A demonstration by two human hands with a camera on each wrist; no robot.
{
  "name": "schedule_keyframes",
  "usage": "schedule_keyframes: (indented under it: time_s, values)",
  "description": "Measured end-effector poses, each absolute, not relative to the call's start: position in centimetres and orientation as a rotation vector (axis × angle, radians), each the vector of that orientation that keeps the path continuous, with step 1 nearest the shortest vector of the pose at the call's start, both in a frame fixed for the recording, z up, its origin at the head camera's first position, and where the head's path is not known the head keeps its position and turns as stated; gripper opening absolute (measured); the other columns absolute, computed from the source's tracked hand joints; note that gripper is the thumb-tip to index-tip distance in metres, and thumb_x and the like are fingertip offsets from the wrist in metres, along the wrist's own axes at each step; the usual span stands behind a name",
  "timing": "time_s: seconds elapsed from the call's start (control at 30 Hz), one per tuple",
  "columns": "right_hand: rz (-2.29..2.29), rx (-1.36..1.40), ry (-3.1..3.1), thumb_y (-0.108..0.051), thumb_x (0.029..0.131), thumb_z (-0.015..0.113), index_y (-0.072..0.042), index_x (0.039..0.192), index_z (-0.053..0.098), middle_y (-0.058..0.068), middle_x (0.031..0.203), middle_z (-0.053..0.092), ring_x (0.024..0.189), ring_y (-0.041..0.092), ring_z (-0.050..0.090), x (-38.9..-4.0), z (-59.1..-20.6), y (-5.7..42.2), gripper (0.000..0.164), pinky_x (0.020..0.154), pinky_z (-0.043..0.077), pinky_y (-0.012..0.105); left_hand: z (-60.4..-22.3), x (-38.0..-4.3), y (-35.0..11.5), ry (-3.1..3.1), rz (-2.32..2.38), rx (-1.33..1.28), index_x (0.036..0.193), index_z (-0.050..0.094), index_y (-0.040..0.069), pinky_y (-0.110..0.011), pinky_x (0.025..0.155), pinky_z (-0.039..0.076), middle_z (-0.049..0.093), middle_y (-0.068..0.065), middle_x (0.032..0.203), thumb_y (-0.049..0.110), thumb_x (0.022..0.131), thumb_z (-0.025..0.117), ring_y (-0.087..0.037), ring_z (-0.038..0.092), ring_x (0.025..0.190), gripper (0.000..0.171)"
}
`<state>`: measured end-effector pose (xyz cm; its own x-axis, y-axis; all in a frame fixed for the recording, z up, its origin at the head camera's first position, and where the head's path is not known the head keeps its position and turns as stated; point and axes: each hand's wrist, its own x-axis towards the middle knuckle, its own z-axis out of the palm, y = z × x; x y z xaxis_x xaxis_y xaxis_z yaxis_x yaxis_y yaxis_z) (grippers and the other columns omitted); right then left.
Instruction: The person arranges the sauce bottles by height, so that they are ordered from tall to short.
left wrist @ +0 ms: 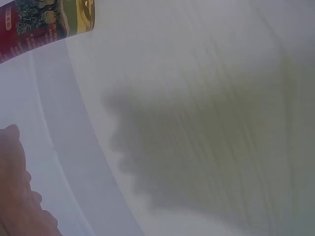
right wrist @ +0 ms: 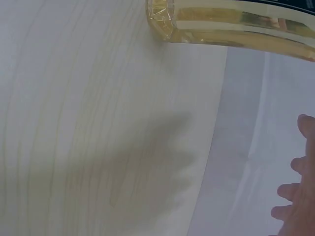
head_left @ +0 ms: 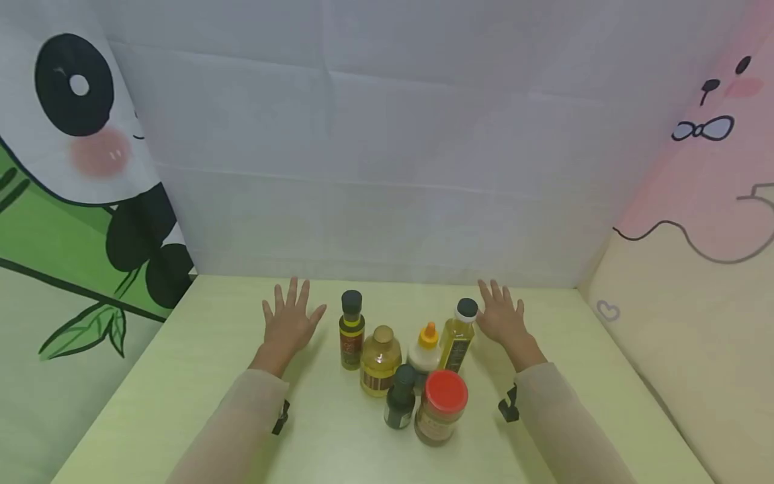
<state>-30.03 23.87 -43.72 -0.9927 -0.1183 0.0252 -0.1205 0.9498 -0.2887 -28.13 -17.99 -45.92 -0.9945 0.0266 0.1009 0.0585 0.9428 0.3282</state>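
Note:
My left hand (head_left: 287, 329) is stretched out with spread fingers, left of a dark-capped bottle with a red label (head_left: 352, 343), and holds nothing. Fingers straight, my right hand (head_left: 503, 319) lies just right of a clear oil bottle (head_left: 456, 344) with a black-and-white cap; whether they touch cannot be told. Both hands cast shadows on the table in the wrist views. Between them stand a round amber bottle with a gold cap (head_left: 381, 363), a white squeeze bottle with an orange tip (head_left: 425, 355), a small dark bottle (head_left: 400, 400) and a red-lidded jar (head_left: 440, 410).
The pale yellow table (head_left: 326, 450) ends at a white cloth backdrop (head_left: 387, 168). A panda-printed cloth (head_left: 78, 168) hangs on the left and a pink-and-cream cloth (head_left: 695, 269) on the right. Dark straps (head_left: 510, 405) show at both wrists.

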Motion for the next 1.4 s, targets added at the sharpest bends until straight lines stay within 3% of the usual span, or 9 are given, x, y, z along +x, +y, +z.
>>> schedule_keyframes:
  time_s: [0.4,0.53,0.73,0.97,1.2,1.4]
  values:
    - [0.514,0.214,-3.056,-0.019,0.100,0.038,-0.003,0.155,0.014,0.029,0.154,0.020,0.138,0.050,0.020,-30.1,-44.0,24.1,0.062,0.104,0.021,0.070,-46.1,-28.2,-17.8,-2.885,-0.724,-0.151,0.154,0.010,-0.001,-0.067,0.110,0.009,0.003,-0.027,0.158,0.048,0.104,0.035,-0.053,0.001,0.140,0.075]
    - [0.595,0.216,-3.038,-0.019,0.101,0.038,-0.002,0.155,0.014,0.029,0.153,0.023,0.137,0.050,0.023,-29.9,-44.0,24.0,0.062,0.104,0.024,0.069,-46.0,-27.9,-17.4,-2.827,-0.891,-0.180,0.154,0.010,-0.002,-0.061,0.113,0.011,0.009,-0.029,0.157,0.045,0.104,0.038,-0.050,0.007,0.141,0.074]
    - [0.743,0.225,-2.996,-0.019,0.100,0.039,-0.002,0.155,0.015,0.027,0.152,0.028,0.135,0.049,0.028,-29.4,-43.9,23.7,0.062,0.106,0.026,0.065,-46.0,-27.6,-16.9,-2.776,-1.015,-0.169,0.153,0.017,-0.002,-0.054,0.114,0.019,0.021,-0.027,0.154,0.044,0.104,0.040,-0.043,0.021,0.140,0.071]
    - [0.907,0.179,-2.989,-0.021,0.102,0.036,-0.008,0.157,0.009,0.026,0.153,0.025,0.135,0.048,0.030,-28.7,-43.4,23.6,0.062,0.107,0.028,0.062,-45.7,-27.5,-16.7,-2.713,-1.146,-0.162,0.153,0.021,0.001,-0.055,0.111,0.025,0.028,-0.024,0.152,0.045,0.104,0.040,-0.041,0.028,0.138,0.068]
    - [0.985,0.163,-2.962,-0.038,0.106,0.031,-0.011,0.157,0.008,0.027,0.152,0.027,0.133,0.050,0.031,-27.9,-43.1,23.6,0.062,0.109,0.025,0.062,-45.2,-27.0,-16.1,-2.621,-1.299,-0.166,0.150,0.029,0.004,-0.054,0.102,0.040,0.041,-0.019,0.145,0.041,0.104,0.043,-0.036,0.043,0.129,0.061]
    - [1.080,0.221,-2.874,-0.045,0.106,0.029,-0.010,0.157,0.012,0.025,0.152,0.030,0.132,0.051,0.032,-27.1,-42.6,23.5,0.064,0.107,0.025,0.064,-44.8,-26.5,-15.7,-2.514,-1.384,-0.214,0.146,0.036,0.002,-0.050,0.100,0.043,0.049,-0.017,0.138,0.037,0.104,0.044,-0.035,0.050,0.122,0.055]
